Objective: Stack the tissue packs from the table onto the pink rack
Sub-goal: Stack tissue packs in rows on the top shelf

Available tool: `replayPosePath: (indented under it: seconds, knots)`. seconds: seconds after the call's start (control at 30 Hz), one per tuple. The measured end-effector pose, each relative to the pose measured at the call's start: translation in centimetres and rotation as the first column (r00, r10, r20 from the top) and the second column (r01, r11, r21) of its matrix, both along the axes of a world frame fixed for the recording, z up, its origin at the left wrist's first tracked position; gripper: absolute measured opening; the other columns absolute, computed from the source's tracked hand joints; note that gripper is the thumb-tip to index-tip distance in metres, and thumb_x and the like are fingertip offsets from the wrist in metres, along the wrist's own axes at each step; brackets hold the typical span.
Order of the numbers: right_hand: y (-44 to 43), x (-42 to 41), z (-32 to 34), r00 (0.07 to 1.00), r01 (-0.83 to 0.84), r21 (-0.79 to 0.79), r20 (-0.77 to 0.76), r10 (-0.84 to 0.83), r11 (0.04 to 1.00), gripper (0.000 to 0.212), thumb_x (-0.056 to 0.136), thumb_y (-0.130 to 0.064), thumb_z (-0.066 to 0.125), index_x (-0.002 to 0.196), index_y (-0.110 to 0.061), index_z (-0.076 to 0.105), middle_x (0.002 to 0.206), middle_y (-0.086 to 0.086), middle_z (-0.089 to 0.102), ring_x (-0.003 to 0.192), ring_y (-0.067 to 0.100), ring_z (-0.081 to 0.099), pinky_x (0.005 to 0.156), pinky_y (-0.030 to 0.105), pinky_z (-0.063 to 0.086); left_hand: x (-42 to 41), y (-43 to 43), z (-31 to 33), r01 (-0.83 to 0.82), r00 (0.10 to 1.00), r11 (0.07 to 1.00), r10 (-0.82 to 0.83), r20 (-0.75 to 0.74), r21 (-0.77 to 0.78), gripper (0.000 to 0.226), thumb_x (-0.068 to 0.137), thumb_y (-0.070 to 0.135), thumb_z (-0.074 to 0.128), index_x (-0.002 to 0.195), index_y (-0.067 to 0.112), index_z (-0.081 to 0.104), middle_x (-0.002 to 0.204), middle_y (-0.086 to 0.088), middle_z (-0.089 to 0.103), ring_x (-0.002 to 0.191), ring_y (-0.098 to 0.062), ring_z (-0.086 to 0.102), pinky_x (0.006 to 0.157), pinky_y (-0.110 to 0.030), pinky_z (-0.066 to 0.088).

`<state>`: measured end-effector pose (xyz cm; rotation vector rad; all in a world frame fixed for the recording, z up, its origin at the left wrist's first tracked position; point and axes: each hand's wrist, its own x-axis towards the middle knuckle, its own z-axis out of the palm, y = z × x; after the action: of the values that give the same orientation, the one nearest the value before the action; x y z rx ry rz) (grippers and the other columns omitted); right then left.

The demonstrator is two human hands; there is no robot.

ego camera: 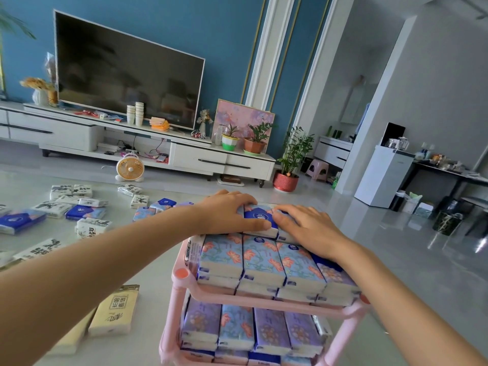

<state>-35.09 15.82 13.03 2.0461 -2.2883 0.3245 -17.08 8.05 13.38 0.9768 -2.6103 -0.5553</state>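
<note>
The pink rack [182, 276] stands at the table's near right, both its shelves filled with rows of floral tissue packs [261, 260]. At the far end of the top shelf a dark blue tissue pack [260, 216] lies on the stack. My left hand [227, 212] rests over its left side with the thumb against its front edge. My right hand [306, 225] lies flat on the packs just right of it, fingers straight. Several loose tissue packs [84, 212] are scattered on the table to the left.
Two beige tissue packs [116, 310] lie near the rack's left foot. White and blue packs spread over the table's left half. Beyond the table are a small orange fan [130, 169], a white TV cabinet [200, 157] and potted plants.
</note>
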Motion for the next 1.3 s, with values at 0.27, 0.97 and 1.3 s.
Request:
replayPosePath:
  seconds: [0.27, 0.97, 1.3]
  knots:
    - [0.7, 0.0, 0.4, 0.977, 0.023, -0.078, 0.212, -0.006, 0.997, 0.066, 0.085, -0.070, 0.025, 0.137, -0.032, 0.040, 0.144, -0.006, 0.042, 0.130, 0.015, 0.038, 0.108, 0.035, 0.027, 0.4, -0.1, 0.1, 0.021, 0.996, 0.998, -0.016, -0.085, 0.061, 0.070, 0.082, 0.069, 0.035, 0.140, 0.030, 0.035, 0.146, 0.000, 0.037, 0.133, -0.019, 0.031, 0.110, -0.040, 0.026]
    - [1.9, 20.4, -0.2, 0.609, -0.359, -0.356, 0.611, 0.505, 0.863, 0.016, 0.092, -0.011, 0.052, 0.093, -0.020, 0.065, 0.088, -0.001, 0.070, 0.084, 0.012, 0.064, 0.080, 0.029, 0.051, 21.6, -1.6, -10.6, -0.296, 0.658, 0.876, 0.475, -0.584, 0.380, 0.022, 0.094, 0.010, 0.047, 0.091, 0.028, 0.058, 0.095, 0.011, 0.061, 0.090, -0.008, 0.057, 0.084, -0.028, 0.045]
    - [-12.5, 29.6, -10.2, 0.578, -0.102, -0.077, 0.807, 0.122, 0.992, 0.018, 0.086, -0.009, 0.055, 0.082, -0.025, 0.061, 0.094, 0.001, 0.066, 0.092, 0.018, 0.061, 0.087, 0.037, 0.052, 28.1, -7.4, -13.1, -0.424, 0.677, 0.834, 0.551, -0.488, 0.353, 0.026, 0.092, 0.003, 0.048, 0.106, 0.021, 0.060, 0.094, 0.012, 0.060, 0.093, -0.011, 0.057, 0.083, -0.027, 0.046]
